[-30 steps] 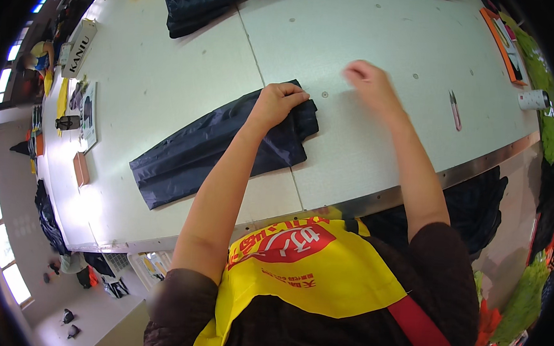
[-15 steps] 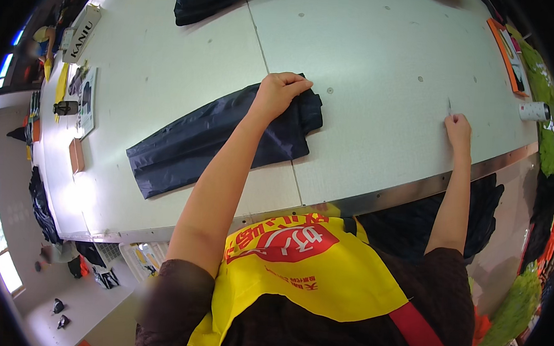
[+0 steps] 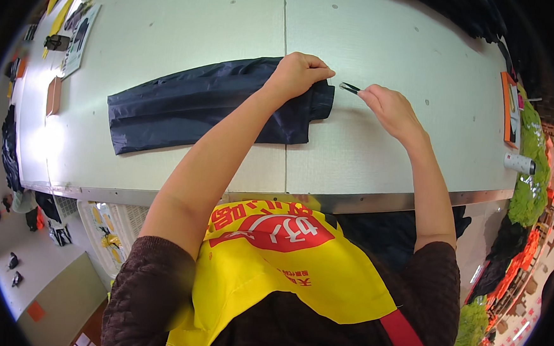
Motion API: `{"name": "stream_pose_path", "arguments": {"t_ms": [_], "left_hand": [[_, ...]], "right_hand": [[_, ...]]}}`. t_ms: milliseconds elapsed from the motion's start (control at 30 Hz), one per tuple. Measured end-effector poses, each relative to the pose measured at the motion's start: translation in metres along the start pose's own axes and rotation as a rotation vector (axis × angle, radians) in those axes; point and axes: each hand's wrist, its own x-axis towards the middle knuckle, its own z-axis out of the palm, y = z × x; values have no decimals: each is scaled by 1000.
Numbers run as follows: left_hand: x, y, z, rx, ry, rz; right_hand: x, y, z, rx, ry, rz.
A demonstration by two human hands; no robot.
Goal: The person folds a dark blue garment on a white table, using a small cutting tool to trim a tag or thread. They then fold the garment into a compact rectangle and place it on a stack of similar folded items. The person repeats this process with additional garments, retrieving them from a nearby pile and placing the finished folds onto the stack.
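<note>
A shiny dark navy sleeve-shaped garment piece (image 3: 192, 111) lies flat across the table, its narrow cuff (image 3: 322, 102) pointing right. At the upper corner by that cuff, my left hand (image 3: 297, 75) is closed in a pinch; the fingertips hide what part of the edge they grip. My right hand (image 3: 390, 109) holds a small pair of dark thread snips (image 3: 350, 88), their two points apart and aimed left. The snips are just right of the cuff, close to my left fingertips and not visibly touching the cloth.
The pale table (image 3: 379, 160) has a metal front edge (image 3: 376, 203). At right stand an orange tray (image 3: 508, 111) and a white cup (image 3: 518, 164). A brown box (image 3: 54, 96) and a printed sheet (image 3: 81, 42) lie at left. Dark fabric (image 3: 458, 13) is heaped at the far right.
My right hand has come left and up with the snips, from the table's right side to beside the cuff. My left hand still pinches the same corner. The view has shifted.
</note>
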Motion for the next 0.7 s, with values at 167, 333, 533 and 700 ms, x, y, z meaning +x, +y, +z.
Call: {"name": "stream_pose_path", "arguments": {"t_ms": [167, 333, 533, 700], "left_hand": [[2, -4, 2, 1, 29, 16], [1, -3, -1, 6, 1, 22], [1, -3, 0, 1, 17, 16], [4, -6, 5, -26, 30, 37]], "right_hand": [[20, -12, 2, -196, -55, -54], [28, -23, 8, -258, -107, 7], [27, -35, 5, -311, -110, -21], [33, -42, 9, -339, -147, 4]]}}
